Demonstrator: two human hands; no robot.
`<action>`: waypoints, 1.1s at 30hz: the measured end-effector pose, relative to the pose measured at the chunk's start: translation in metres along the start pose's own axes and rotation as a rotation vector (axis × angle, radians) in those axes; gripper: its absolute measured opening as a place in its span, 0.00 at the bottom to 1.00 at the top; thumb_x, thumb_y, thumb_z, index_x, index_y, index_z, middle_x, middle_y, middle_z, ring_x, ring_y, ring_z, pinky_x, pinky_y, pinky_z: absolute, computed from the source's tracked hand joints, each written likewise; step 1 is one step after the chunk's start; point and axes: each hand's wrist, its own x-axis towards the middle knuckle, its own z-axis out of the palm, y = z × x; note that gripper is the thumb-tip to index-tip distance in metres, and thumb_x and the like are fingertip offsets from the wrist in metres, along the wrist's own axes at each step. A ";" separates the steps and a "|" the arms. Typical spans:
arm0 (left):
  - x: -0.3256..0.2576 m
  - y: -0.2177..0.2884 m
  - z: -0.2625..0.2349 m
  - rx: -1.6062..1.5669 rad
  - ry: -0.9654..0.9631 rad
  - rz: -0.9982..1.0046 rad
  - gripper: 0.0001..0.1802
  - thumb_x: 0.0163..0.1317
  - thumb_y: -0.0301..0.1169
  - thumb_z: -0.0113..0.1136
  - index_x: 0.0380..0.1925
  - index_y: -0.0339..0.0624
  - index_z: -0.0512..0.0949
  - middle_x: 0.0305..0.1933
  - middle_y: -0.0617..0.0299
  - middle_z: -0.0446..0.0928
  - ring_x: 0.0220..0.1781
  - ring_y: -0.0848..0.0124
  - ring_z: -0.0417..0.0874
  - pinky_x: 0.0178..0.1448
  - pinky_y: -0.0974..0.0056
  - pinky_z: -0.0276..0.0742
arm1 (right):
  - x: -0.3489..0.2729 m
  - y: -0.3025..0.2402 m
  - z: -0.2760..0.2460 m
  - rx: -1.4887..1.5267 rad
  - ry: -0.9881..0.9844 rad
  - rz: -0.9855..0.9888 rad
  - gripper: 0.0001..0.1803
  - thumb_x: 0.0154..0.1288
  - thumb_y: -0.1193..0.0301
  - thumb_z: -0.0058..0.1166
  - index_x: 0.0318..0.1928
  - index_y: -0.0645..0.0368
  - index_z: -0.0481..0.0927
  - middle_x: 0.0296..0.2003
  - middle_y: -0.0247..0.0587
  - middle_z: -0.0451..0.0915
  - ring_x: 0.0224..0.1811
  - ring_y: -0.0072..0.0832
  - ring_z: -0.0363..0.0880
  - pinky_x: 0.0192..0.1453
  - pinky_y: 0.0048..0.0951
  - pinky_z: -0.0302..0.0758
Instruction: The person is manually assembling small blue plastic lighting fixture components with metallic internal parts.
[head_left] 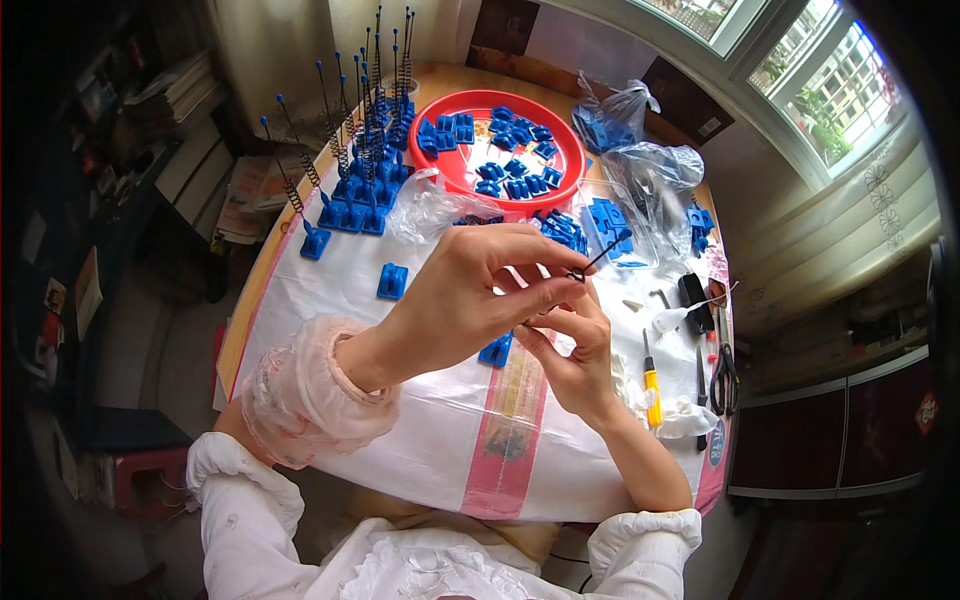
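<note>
My left hand (470, 295) is raised over the table, fingers pinched on a thin black pin with a small spring (590, 265) at its tip. My right hand (575, 350) sits just below and touches the same pin from underneath with its fingertips. A blue plastic base (497, 350) lies on the white sheet (400, 430) directly under my hands, partly hidden by them. Another loose blue base (392, 281) lies to the left.
A red round tray (450, 165) of blue bases stands at the back. Left of it stand several blue bases with upright spring pins (355, 150). Clear bags of blue parts (615, 115) lie at back right. A yellow-handled screwdriver (652, 380) and scissors (724, 375) lie at right.
</note>
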 end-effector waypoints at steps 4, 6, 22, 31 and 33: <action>0.002 0.001 0.006 0.017 0.014 -0.004 0.14 0.67 0.24 0.69 0.52 0.35 0.86 0.44 0.58 0.86 0.40 0.75 0.89 0.40 0.74 0.85 | 0.001 0.002 -0.002 0.064 0.028 -0.006 0.06 0.53 0.78 0.70 0.33 0.60 0.88 0.35 0.38 0.78 0.42 0.36 0.72 0.47 0.38 0.68; 0.000 -0.003 0.007 0.008 0.018 -0.019 0.14 0.67 0.24 0.69 0.52 0.35 0.86 0.44 0.58 0.86 0.39 0.75 0.89 0.41 0.73 0.85 | 0.003 0.001 -0.004 0.043 0.021 -0.019 0.06 0.53 0.78 0.71 0.33 0.60 0.88 0.34 0.37 0.79 0.41 0.36 0.72 0.46 0.38 0.67; -0.075 -0.090 -0.009 0.281 -0.118 -0.374 0.21 0.59 0.28 0.73 0.54 0.46 0.85 0.46 0.58 0.79 0.38 0.69 0.82 0.47 0.65 0.81 | 0.000 0.008 0.004 -0.141 0.049 -0.073 0.07 0.53 0.77 0.72 0.34 0.54 0.90 0.30 0.29 0.79 0.37 0.31 0.69 0.46 0.34 0.59; -0.075 -0.082 0.002 0.501 -0.170 -0.376 0.22 0.54 0.37 0.79 0.50 0.52 0.87 0.47 0.62 0.78 0.35 0.69 0.80 0.44 0.63 0.79 | -0.002 0.010 0.004 -0.166 0.045 -0.069 0.07 0.54 0.77 0.72 0.34 0.54 0.90 0.29 0.29 0.77 0.35 0.30 0.66 0.44 0.34 0.57; -0.078 -0.083 0.004 0.541 -0.150 -0.336 0.22 0.53 0.38 0.80 0.50 0.52 0.88 0.47 0.62 0.78 0.34 0.69 0.80 0.43 0.63 0.79 | -0.001 0.010 0.005 -0.166 0.045 -0.073 0.07 0.54 0.78 0.72 0.34 0.54 0.90 0.29 0.29 0.77 0.35 0.30 0.66 0.44 0.35 0.57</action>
